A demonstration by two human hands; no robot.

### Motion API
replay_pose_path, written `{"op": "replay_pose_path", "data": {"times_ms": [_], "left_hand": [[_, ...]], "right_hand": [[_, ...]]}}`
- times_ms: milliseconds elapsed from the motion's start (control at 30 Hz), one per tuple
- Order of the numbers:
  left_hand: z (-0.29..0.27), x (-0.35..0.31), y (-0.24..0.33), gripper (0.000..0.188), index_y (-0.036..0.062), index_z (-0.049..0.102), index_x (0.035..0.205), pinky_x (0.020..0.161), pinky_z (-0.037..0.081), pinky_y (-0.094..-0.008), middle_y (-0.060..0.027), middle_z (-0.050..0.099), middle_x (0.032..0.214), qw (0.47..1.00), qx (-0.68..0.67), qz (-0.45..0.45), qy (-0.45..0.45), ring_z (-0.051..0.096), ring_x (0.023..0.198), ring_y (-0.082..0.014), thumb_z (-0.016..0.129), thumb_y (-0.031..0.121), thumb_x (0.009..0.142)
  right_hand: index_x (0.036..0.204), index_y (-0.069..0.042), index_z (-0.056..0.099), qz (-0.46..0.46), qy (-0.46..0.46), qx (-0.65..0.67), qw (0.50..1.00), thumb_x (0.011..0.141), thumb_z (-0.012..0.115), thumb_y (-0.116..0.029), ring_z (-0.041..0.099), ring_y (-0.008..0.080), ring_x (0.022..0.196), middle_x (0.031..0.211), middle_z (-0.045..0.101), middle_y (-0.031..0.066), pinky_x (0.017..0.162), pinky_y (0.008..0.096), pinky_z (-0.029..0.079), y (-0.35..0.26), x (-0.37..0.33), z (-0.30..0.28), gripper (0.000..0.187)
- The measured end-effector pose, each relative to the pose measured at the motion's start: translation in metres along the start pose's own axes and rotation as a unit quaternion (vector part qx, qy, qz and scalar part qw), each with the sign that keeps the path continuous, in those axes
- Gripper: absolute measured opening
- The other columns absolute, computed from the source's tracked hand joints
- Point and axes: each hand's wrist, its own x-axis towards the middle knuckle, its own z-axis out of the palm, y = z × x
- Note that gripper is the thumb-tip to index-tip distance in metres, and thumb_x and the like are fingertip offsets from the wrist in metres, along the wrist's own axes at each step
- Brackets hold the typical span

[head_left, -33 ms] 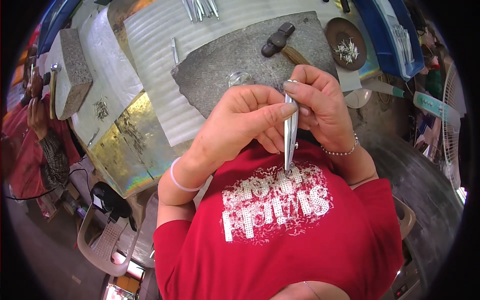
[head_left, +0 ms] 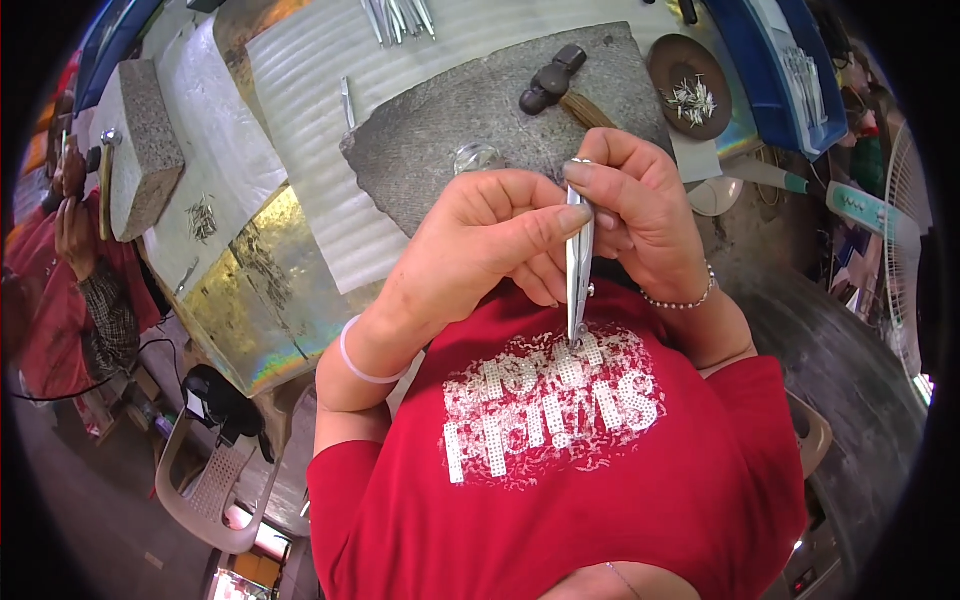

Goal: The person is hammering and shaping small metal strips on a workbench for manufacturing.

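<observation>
Just above my red shirt, both my hands hold one slim silver metal tool point(head_left: 577, 270), made of long narrow parts laid together, with a small round knob at its side. Its narrow end points down toward me. The thumb and fingers of my left hand point(head_left: 495, 235) pinch its middle. My right hand point(head_left: 640, 200) closes on its upper end, thumb on top; the fingers partly hide that end. Beyond my hands lies a grey stone slab point(head_left: 420, 130). On it rest a hammer point(head_left: 553, 82) with a wooden handle and a clear round object point(head_left: 478, 157).
A brown dish point(head_left: 665, 62) of small silver pins stands right of the slab, beside a blue tray point(head_left: 770, 115). Slim silver pieces point(head_left: 400, 20) lie on white foam sheet point(head_left: 300, 90). At left, a person's hand point(head_left: 75, 235) is near a stone block point(head_left: 155, 165). A fan point(head_left: 903, 250) stands right.
</observation>
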Motion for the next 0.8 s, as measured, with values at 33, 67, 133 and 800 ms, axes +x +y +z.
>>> {"op": "replay_pose_path", "data": {"times_ms": [33, 67, 133, 800], "left_hand": [[0.001, 0.000, -0.001, 0.026, -0.0036, 0.059, 0.089, 0.050, 0.052, -0.0212, -0.0098, 0.064, 0.069, 1.000, 0.000, -0.001, 0.008, 0.064, 0.056, -0.0138, 0.060, 0.022, 0.090], [0.001, 0.001, 0.000, 0.026, -0.0037, 0.059, 0.088, 0.050, 0.053, -0.0211, -0.0098, 0.064, 0.068, 1.000, -0.001, -0.002, 0.017, 0.064, 0.056, -0.0137, 0.060, 0.022, 0.089], [0.001, 0.003, 0.002, 0.025, -0.0037, 0.059, 0.088, 0.050, 0.053, -0.0213, -0.0098, 0.064, 0.068, 1.000, -0.004, 0.000, 0.016, 0.063, 0.056, -0.0133, 0.060, 0.021, 0.089], [-0.002, -0.013, -0.003, 0.019, -0.0021, 0.056, 0.101, 0.067, 0.057, -0.0266, -0.0128, 0.064, 0.090, 0.969, -0.142, 0.199, 0.045, 0.066, 0.077, -0.0168, 0.053, 0.015, 0.093]], "right_hand": [[0.076, -0.007, 0.052, 0.000, -0.010, 0.002, 1.000, 0.086, 0.062, -0.012, 0.037, 0.0026, 0.041, 0.056, 0.047, -0.0032, 0.036, 0.0184, 0.026, 0.000, 0.001, 0.000, 0.016], [0.076, -0.007, 0.052, -0.002, -0.012, 0.001, 1.000, 0.086, 0.062, -0.012, 0.037, 0.0028, 0.041, 0.055, 0.047, -0.0030, 0.036, 0.0183, 0.026, -0.001, 0.002, 0.000, 0.015], [0.076, -0.007, 0.052, -0.005, -0.011, -0.004, 1.000, 0.086, 0.062, -0.013, 0.038, 0.0029, 0.041, 0.055, 0.047, -0.0029, 0.036, 0.0182, 0.026, -0.003, 0.004, -0.001, 0.015], [0.080, 0.000, 0.056, -0.336, 0.022, -0.640, 0.690, 0.089, 0.054, -0.023, 0.051, 0.0123, 0.051, 0.060, 0.055, 0.0040, 0.049, 0.0290, 0.040, -0.125, 0.198, -0.062, 0.025]]}}
